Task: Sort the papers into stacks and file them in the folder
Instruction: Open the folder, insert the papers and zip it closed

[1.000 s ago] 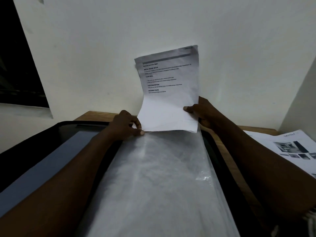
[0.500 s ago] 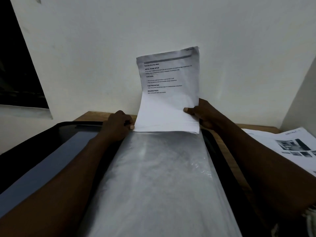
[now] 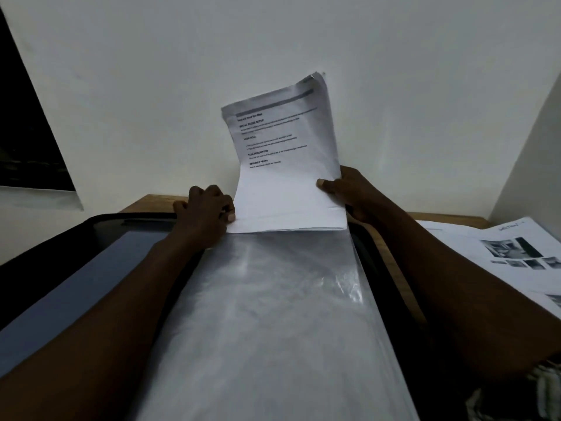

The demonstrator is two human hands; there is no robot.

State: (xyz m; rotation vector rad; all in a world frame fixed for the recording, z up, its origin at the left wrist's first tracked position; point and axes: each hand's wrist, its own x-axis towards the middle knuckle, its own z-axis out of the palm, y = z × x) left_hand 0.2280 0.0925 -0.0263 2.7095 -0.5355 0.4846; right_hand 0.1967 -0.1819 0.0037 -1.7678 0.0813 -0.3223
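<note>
gripping paper stack (image 3: pixel 288 189) edge — right hand (image 3: pixel 353 194); left hand (image 3: pixel 206 215) pinches sleeve (image 3: pixel 273 299) mouth.

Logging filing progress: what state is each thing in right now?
folder, open
plastic sleeve, flat in folder
paper stack, upright, lower edge at sleeve mouth
right hand, grips stack's right edge
left hand, fingers curled by stack's corner; grip unclear
loose sheets, flat on table

Paper stack (image 3: pixel 285 177) upright at far end of folder (image 3: pixel 385 268); loose sheets (image 3: pixel 501 253) right
</note>
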